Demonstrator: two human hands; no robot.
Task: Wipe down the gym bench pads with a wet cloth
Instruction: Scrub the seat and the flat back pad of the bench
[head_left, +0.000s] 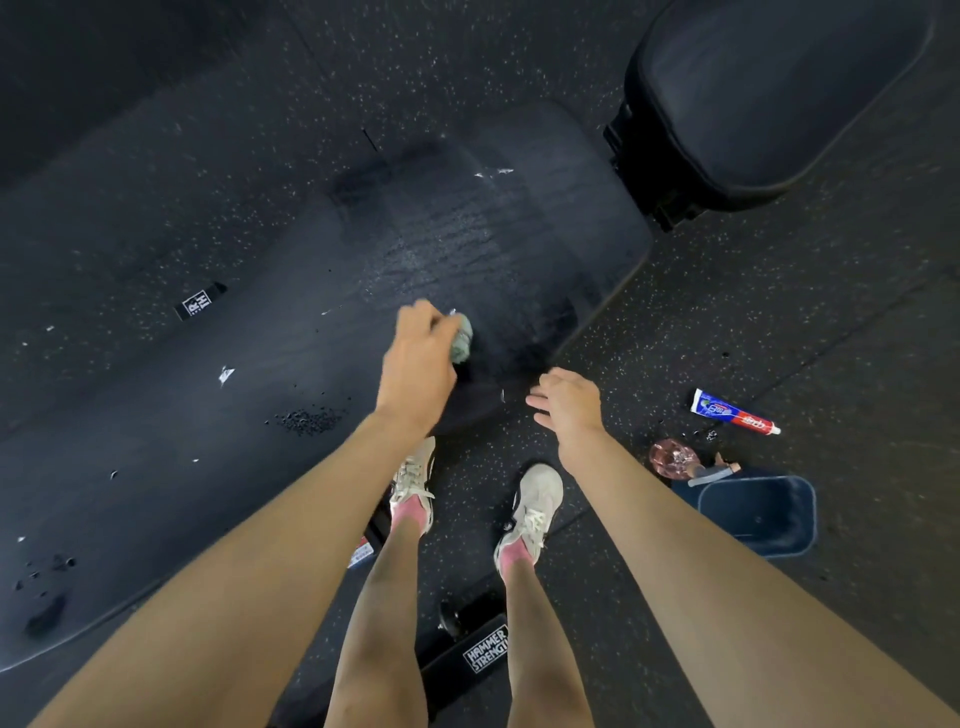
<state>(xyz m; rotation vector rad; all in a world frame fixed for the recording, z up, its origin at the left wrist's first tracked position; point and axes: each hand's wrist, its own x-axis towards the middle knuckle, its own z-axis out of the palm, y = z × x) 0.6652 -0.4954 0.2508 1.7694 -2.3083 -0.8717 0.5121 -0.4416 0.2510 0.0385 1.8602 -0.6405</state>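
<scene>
A long black bench pad (270, 322) runs from lower left to upper right across the view. Wet streaks shine on its right end, and dark crumbs and white flecks lie on its left half. My left hand (418, 358) grips a bunched grey-green cloth (461, 339) and holds it against the pad near its front edge. My right hand (566, 402) hovers over the floor just off the pad's edge, fingers spread and relaxed, holding nothing. A second black pad (769, 88) stands at the upper right.
On the speckled rubber floor at the right lie a toothpaste tube (735, 412), a pink spray bottle (678, 460) and a dark blue tub (761, 514). My feet in white shoes (530, 512) stand by the bench's black frame (467, 657).
</scene>
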